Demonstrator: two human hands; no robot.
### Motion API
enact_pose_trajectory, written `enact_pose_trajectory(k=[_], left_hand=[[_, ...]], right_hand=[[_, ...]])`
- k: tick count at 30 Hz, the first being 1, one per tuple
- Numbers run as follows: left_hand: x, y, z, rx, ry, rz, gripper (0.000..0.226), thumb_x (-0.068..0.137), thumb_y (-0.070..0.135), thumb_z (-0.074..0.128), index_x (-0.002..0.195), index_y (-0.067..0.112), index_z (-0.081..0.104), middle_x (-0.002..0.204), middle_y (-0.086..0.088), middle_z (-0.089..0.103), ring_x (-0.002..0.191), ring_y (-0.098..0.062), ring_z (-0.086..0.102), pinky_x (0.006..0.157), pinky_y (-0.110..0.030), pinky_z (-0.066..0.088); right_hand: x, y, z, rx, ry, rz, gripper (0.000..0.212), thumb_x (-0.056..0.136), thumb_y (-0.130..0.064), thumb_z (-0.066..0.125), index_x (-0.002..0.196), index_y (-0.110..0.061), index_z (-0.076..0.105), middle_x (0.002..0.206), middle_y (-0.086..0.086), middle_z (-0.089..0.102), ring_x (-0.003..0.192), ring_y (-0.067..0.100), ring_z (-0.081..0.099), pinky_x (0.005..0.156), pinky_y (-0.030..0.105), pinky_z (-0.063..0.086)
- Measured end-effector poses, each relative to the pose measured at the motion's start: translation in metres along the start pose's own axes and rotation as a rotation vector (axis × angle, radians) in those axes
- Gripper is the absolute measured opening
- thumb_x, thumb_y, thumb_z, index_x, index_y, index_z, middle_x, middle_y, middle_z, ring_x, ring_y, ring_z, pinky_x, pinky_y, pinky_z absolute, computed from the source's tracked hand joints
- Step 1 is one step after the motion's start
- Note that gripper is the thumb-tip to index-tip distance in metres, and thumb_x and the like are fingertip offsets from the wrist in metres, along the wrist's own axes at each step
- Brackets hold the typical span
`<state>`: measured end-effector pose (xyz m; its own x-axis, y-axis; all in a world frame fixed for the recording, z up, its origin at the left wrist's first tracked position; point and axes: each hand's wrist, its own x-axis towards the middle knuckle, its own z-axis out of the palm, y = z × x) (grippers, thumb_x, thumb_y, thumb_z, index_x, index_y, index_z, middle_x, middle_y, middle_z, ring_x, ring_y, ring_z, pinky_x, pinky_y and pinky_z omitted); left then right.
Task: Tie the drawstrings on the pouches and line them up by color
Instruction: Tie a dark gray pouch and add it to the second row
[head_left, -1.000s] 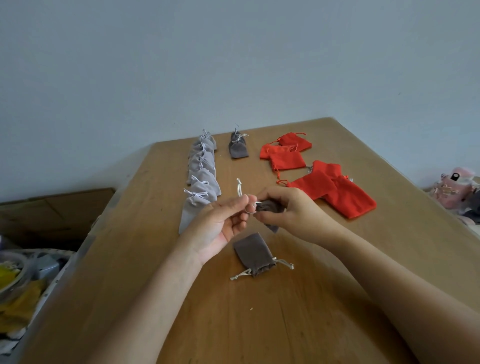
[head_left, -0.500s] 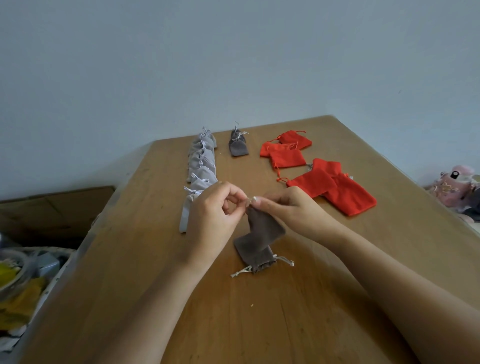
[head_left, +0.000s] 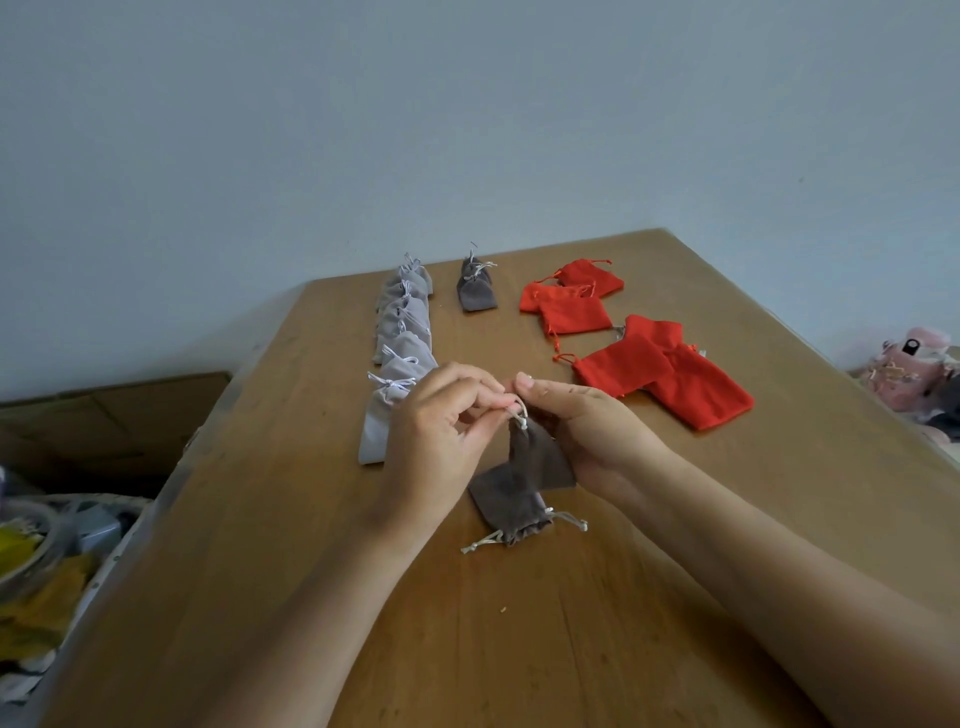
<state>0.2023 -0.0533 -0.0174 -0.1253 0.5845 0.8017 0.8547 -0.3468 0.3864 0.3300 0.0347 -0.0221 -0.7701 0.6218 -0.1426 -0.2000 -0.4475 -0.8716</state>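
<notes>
My left hand (head_left: 441, 421) and my right hand (head_left: 592, 431) meet over the table and pinch the white drawstring of a dark grey pouch (head_left: 540, 457), which hangs from its cinched neck. A second dark grey pouch (head_left: 511, 506) lies flat beneath it, strings loose. A row of several tied light grey pouches (head_left: 402, 338) runs away from me on the left. One tied dark grey pouch (head_left: 475, 288) stands at the far end. Several red pouches (head_left: 670, 379) lie scattered on the right.
The wooden table (head_left: 519, 623) ends at a pale wall. A cardboard box (head_left: 104, 415) and a basket of clutter (head_left: 47, 571) sit off the left edge. Pink items (head_left: 909, 361) lie off the right edge.
The held dark pouch has dropped from a bunched grip to hanging by its neck. Both hands have come together and now pinch its drawstring at the top.
</notes>
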Motion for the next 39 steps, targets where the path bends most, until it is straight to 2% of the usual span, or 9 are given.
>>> enact_pose_trajectory(k=[4,8,11,19,23,28,33,36,39], left_hand=[[-0.003,0.006,0.003,-0.137,-0.106,-0.045,0.009,0.081,0.012,0.071,0.076,0.009,0.064,0.092,0.004,0.069,0.088,-0.014,0.064,0.076,-0.021,0.050],[-0.005,0.019,0.007,-0.185,-0.136,-0.033,0.013,0.082,0.000,0.071,0.075,0.007,0.062,0.096,0.002,0.070,0.092,-0.009,0.063,0.079,-0.016,0.047],[-0.008,0.022,0.008,-0.156,-0.106,0.056,0.011,0.084,0.001,0.068,0.074,0.000,0.062,0.094,0.004,0.069,0.091,-0.014,0.063,0.079,-0.024,0.051],[-0.008,0.023,0.009,-0.186,-0.194,-0.005,0.020,0.082,-0.001,0.070,0.083,0.017,0.062,0.089,-0.001,0.070,0.088,-0.005,0.066,0.076,-0.016,0.052],[-0.010,0.023,0.004,-0.371,-0.223,-0.320,0.008,0.087,0.018,0.066,0.081,0.014,0.062,0.087,0.005,0.074,0.082,-0.005,0.068,0.075,-0.021,0.054],[-0.003,0.023,0.002,-0.528,-0.132,-0.613,0.013,0.089,0.019,0.061,0.082,0.008,0.061,0.076,0.002,0.073,0.056,-0.007,0.058,0.058,-0.018,0.050],[0.000,0.014,0.001,-0.549,-0.135,-0.825,0.017,0.086,0.023,0.064,0.081,0.010,0.073,0.055,0.004,0.062,0.046,-0.007,0.044,0.050,-0.018,0.040],[0.000,0.015,0.000,-0.586,-0.221,-0.862,0.019,0.078,0.035,0.067,0.078,0.018,0.076,0.056,0.002,0.061,0.050,-0.010,0.047,0.054,-0.021,0.043],[-0.002,0.017,0.002,-0.543,-0.346,-0.792,0.024,0.089,0.018,0.064,0.068,0.021,0.074,0.060,0.002,0.065,0.056,-0.015,0.051,0.062,-0.027,0.044]], right_hand=[[0.001,-0.013,-0.001,0.129,0.125,-0.003,0.025,0.102,-0.015,0.041,0.084,-0.006,0.056,0.053,-0.004,0.056,0.039,0.002,0.036,0.036,0.012,0.028],[-0.002,-0.024,-0.003,0.102,0.134,-0.044,0.022,0.103,-0.015,0.036,0.088,-0.008,0.050,0.045,-0.008,0.038,0.034,0.002,0.026,0.033,0.012,0.019],[-0.004,-0.026,-0.002,0.133,0.125,-0.065,0.022,0.104,-0.016,0.036,0.087,-0.008,0.049,0.044,-0.009,0.033,0.033,0.002,0.024,0.032,0.013,0.020],[-0.001,-0.032,-0.014,0.173,0.139,-0.115,0.025,0.104,-0.013,0.035,0.084,-0.008,0.049,0.045,-0.008,0.035,0.035,0.002,0.025,0.035,0.013,0.021],[-0.001,-0.030,-0.017,0.025,0.075,-0.173,0.020,0.103,-0.014,0.040,0.088,-0.007,0.053,0.053,-0.004,0.047,0.042,0.004,0.033,0.039,0.014,0.029],[-0.003,-0.027,-0.016,-0.142,0.016,-0.246,0.017,0.095,-0.021,0.053,0.091,-0.007,0.062,0.076,0.000,0.070,0.054,0.005,0.050,0.051,0.014,0.041],[-0.012,-0.026,-0.006,-0.433,-0.038,-0.370,0.017,0.081,-0.024,0.064,0.085,-0.010,0.073,0.099,0.006,0.073,0.082,0.007,0.062,0.067,0.014,0.045],[-0.015,-0.020,-0.001,-0.475,-0.126,-0.386,0.015,0.084,-0.011,0.065,0.088,0.000,0.073,0.089,0.007,0.070,0.079,0.013,0.064,0.072,0.018,0.050],[-0.013,-0.015,0.000,-0.498,-0.050,-0.380,0.017,0.085,-0.007,0.066,0.096,0.004,0.073,0.078,0.001,0.067,0.066,0.010,0.062,0.066,0.018,0.051]])
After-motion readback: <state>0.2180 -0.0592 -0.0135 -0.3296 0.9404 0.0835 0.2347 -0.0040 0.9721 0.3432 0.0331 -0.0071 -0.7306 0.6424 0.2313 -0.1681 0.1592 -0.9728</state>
